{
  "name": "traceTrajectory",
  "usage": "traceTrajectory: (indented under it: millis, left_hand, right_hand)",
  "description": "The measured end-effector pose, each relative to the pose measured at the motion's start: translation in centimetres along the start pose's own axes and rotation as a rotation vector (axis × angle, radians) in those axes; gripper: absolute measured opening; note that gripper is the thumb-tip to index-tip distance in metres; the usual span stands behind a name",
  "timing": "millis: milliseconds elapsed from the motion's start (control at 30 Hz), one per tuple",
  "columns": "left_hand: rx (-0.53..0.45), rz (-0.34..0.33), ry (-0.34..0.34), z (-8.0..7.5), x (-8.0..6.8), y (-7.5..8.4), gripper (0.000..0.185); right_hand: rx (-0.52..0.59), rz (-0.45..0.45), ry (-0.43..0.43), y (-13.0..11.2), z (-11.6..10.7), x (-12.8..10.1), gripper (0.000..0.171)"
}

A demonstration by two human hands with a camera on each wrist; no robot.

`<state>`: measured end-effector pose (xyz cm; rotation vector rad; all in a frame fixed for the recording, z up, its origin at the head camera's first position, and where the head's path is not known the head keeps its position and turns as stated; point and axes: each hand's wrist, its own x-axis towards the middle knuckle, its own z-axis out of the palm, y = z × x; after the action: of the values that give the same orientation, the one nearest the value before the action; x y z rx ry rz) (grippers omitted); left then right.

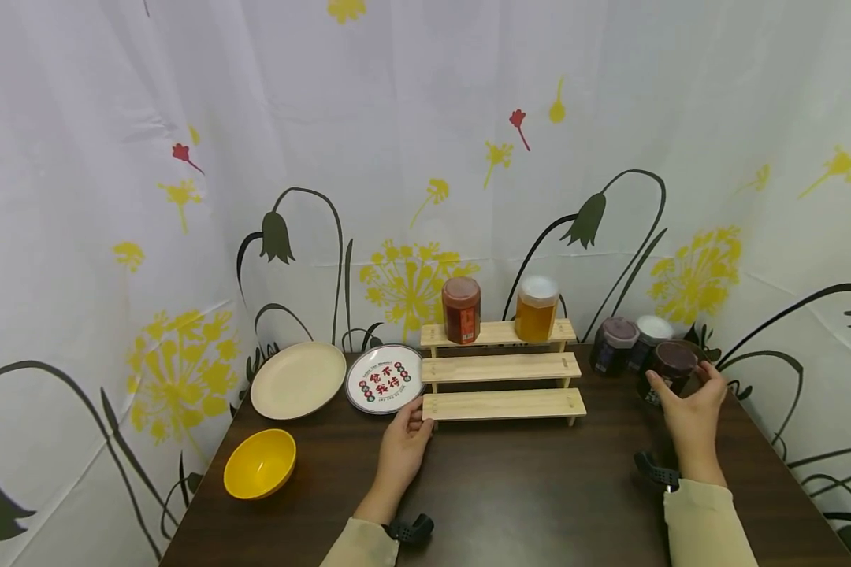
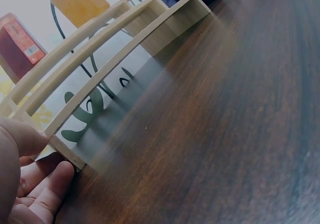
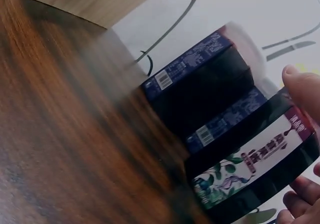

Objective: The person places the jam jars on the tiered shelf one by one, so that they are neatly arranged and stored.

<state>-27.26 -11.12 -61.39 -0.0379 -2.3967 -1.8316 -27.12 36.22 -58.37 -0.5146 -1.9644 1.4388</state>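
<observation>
Rightmost, curled fingers [image 3: 300,86] grip a dark jar [image 3: 255,166], its label writing unreadable.

I face a white curtain [image 1: 397,118] — printed with yellow and red flowers — behind my dark table [image 1: 525,488].

- I see the dark jam jar [image 1: 672,367] upright inside my right hand [image 1: 693,417] — maroon lid, floral label, thumb and fingers curled round its sides.
- The stepped wooden rack [image 1: 502,370] — three pale tiers — has its lowest left corner touching my left hand [image 1: 404,447].
</observation>
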Motion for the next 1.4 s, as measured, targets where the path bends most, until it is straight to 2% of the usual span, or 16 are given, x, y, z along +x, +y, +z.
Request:
traceTrajectory:
  millis: [167, 367, 467, 700, 1033, 1267, 1400]
  left_hand:
    - [-0.013, 0.007, 0.003, 0.0, 0.1, 0.2, 0.046]
    - [-0.001, 0.0, 0.001, 0.0, 0.1, 0.1, 0.045]
    - [-0.005, 0.003, -0.002, 0.0, 0.1, 0.0, 0.046]
    - [-0.011, 0.009, -0.004, 0.0, 0.1, 0.0, 0.046]
    - [-0.008, 0.012, 0.0, 0.1, 0.2, 0.2, 0.046]
    - [-0.015, 0.015, -0.003, 0.1, 0.4, 0.2, 0.046]
    - [-0.016, 0.009, -0.003, 0.1, 0.2, -0.1, 0.046]
  right_hand:
    - [0.021, 0.022, 0.005, 1.0, 0.5, 0.3, 0.097]
    - [0.103, 0.106, 0.038, 2.0, 1.1, -0.1, 0.093]
    - [0.121, 0.118, 0.046, 2.0, 1.2, -0.2, 0.092]
    - [0.051, 0.067, 0.029, 2.0, 1.4, -0.4, 0.089]
    - [-0.027, 0.073, -0.012, 2.4, 1.0, -0.3, 0.087]
    - [-0.166, 0.0, 0.013, 2.4, 1.1, -0.2, 0.079]
    - [-0.171, -0.003, -0.01, 2.4, 1.0, -0.4, 0.078]
